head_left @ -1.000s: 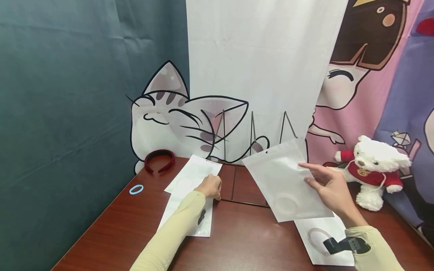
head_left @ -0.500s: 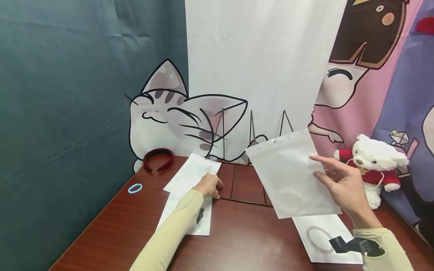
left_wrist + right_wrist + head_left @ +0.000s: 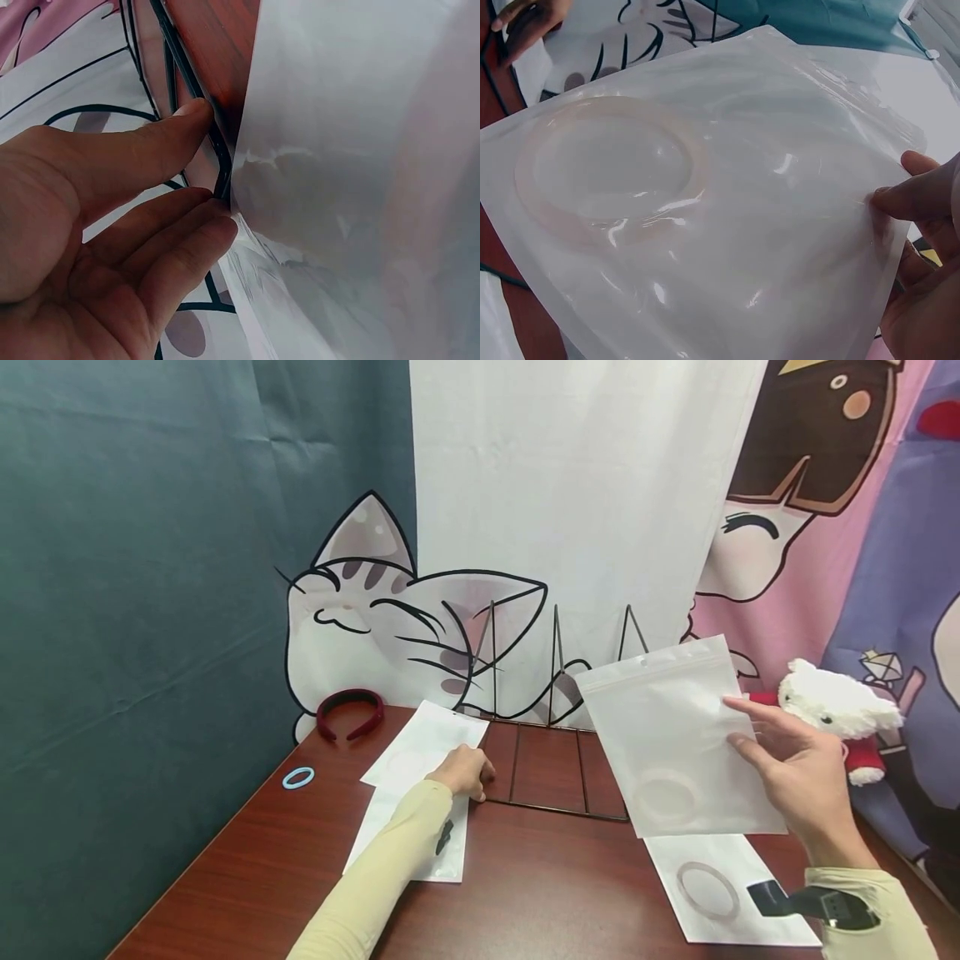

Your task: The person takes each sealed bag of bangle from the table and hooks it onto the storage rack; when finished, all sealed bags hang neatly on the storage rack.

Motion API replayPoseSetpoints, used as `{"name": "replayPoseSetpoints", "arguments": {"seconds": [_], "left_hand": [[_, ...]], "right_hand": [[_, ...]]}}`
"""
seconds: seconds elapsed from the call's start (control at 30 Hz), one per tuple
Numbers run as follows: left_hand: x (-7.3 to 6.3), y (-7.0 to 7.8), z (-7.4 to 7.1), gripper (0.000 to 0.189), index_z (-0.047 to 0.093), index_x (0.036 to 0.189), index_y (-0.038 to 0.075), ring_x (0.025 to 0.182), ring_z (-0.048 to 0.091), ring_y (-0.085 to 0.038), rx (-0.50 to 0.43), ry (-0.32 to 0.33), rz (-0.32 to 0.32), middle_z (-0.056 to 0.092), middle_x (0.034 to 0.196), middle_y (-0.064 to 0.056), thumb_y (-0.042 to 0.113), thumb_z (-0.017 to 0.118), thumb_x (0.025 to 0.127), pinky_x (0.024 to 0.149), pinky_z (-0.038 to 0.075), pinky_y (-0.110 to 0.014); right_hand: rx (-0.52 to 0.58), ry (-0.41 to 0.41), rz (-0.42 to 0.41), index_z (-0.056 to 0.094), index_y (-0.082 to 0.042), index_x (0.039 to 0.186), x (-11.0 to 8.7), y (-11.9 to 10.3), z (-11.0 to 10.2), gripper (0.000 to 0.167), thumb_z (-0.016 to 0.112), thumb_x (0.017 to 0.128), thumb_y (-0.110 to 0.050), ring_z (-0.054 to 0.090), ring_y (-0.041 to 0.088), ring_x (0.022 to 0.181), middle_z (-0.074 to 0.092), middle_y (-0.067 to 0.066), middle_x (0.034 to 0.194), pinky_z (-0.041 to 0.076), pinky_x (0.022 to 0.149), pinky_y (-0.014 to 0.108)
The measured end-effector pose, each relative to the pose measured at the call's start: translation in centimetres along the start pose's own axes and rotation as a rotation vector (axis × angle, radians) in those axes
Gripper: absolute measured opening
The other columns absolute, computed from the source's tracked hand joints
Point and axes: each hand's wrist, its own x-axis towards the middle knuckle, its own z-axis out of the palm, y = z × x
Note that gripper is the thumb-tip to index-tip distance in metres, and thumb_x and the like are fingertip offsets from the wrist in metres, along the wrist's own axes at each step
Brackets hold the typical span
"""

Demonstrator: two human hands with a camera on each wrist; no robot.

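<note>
In the head view my right hand (image 3: 806, 777) pinches the right edge of a frosted zip bag (image 3: 667, 735) between thumb and fingers. The bag hangs tilted above the table, its zip strip at the top. A pale pinkish ring (image 3: 697, 161) shows through the film in the right wrist view. My left hand (image 3: 459, 772) holds the near left corner of a dark wire rack (image 3: 555, 811). In the left wrist view my thumb lies on the rack's wire (image 3: 217, 142), with fingers curled at its other side. White film of a bag stands close beside those fingers.
Two white bags, one further back (image 3: 420, 735) and one nearer (image 3: 452, 867), lie under and beside my left arm. Another bag (image 3: 750, 922) with a ring lies at right. A dark red headband (image 3: 352, 695), a blue ring (image 3: 298, 769) and a teddy bear (image 3: 828, 697) sit around.
My right hand has moved to the right with the zip bag, uncovering more of the wire rack. My left hand stays at the rack's corner, its fingers slightly shifted.
</note>
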Motion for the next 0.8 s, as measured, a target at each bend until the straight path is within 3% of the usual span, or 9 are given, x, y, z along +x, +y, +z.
{"name": "replayPoseSetpoints", "arguments": {"seconds": [0.2, 0.53, 0.8], "left_hand": [[-0.1, 0.0, 0.0, 0.037, 0.077, 0.103, 0.007, 0.084, 0.063, -0.018, -0.006, 0.011, -0.02, 0.075, 0.096, -0.006, 0.01, 0.091, 0.069, 0.082, 0.056, -0.034], [-0.1, 0.0, 0.0, 0.037, 0.076, 0.101, 0.006, 0.086, 0.063, -0.02, -0.031, 0.016, -0.036, 0.074, 0.102, -0.01, 0.01, 0.091, 0.068, 0.082, 0.056, -0.035], [-0.1, 0.0, 0.0, 0.034, 0.076, 0.099, 0.006, 0.081, 0.06, -0.018, -0.035, 0.01, -0.031, 0.072, 0.096, -0.009, 0.01, 0.091, 0.069, 0.078, 0.055, -0.033]], "right_hand": [[-0.019, 0.024, 0.027, 0.066, 0.0, 0.129, -0.1, 0.6, -0.4, 0.048, 0.07, 0.083, 0.013, 0.069, -0.008, 0.079, 0.073, -0.027, 0.094, 0.052, 0.065, 0.01], [-0.035, 0.09, 0.049, 0.068, 0.0, 0.125, -0.2, 1.8, -0.4, 0.045, 0.072, 0.082, 0.012, 0.067, -0.01, 0.074, 0.072, -0.028, 0.089, 0.048, 0.062, 0.009], [-0.023, 0.125, 0.09, 0.069, -0.002, 0.126, 0.2, 2.3, 0.1, 0.045, 0.073, 0.082, 0.009, 0.067, -0.01, 0.074, 0.072, -0.029, 0.087, 0.048, 0.062, 0.008]]}}
